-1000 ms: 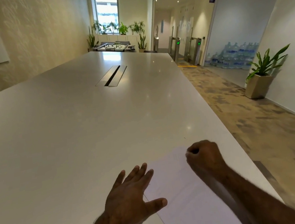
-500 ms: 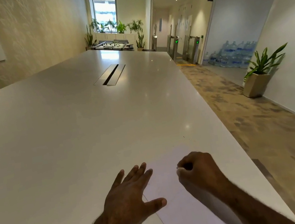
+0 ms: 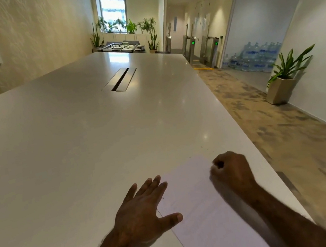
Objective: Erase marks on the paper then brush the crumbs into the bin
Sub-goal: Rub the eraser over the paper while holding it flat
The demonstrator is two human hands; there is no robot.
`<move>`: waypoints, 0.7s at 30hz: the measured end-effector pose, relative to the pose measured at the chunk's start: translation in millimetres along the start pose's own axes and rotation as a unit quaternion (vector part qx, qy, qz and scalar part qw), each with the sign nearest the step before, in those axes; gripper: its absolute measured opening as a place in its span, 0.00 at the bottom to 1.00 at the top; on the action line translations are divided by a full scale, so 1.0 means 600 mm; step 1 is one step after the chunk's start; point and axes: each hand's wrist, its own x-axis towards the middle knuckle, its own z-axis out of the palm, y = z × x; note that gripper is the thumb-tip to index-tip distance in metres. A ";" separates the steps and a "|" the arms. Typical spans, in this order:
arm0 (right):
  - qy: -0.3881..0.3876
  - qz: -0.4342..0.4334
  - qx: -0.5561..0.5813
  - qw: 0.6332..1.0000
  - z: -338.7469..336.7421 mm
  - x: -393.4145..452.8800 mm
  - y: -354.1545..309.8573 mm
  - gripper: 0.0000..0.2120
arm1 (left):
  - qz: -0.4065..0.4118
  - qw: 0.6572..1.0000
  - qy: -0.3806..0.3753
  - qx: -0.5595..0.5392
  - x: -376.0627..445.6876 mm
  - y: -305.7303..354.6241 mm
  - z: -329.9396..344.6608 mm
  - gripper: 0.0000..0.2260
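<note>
Paper [image 3: 203, 213] lies at the surface's [image 3: 65, 150] near right edge, between your hands. Your left hand [image 3: 142, 211] lies flat, fingers spread, thumb on the sheet's left edge. Your right hand [image 3: 233, 168] is fisted on its far right corner; whether it holds anything, you cannot tell.

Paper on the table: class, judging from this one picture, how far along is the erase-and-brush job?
Done: nothing can be confirmed; any marks are too faint to judge. In hand: the left hand rests flat at the paper edge, while the right hand is fisted on it, eraser unseen. Left: dark specks lie on the table; no bin is visible.
</note>
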 end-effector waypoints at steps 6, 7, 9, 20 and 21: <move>-0.150 -0.135 0.079 0.976 0.035 -0.091 -0.076 0.05 | 0.014 0.999 -0.022 -0.031 0.001 -0.006 -0.005 0.43; -0.150 -0.128 0.089 0.976 0.035 -0.093 -0.075 0.05 | 0.016 0.999 -0.024 -0.036 0.000 -0.009 -0.005 0.42; -0.147 -0.127 0.101 0.976 0.033 -0.095 -0.071 0.05 | 0.019 0.999 -0.022 -0.035 -0.002 -0.014 -0.006 0.45; -0.247 -0.228 0.048 0.941 0.027 -0.081 -0.105 0.07 | 0.010 0.998 -0.038 -0.053 0.006 -0.015 -0.005 0.53; -0.232 -0.229 0.046 0.944 0.029 -0.077 -0.109 0.07 | 0.009 0.998 -0.035 -0.052 0.006 -0.015 -0.007 0.53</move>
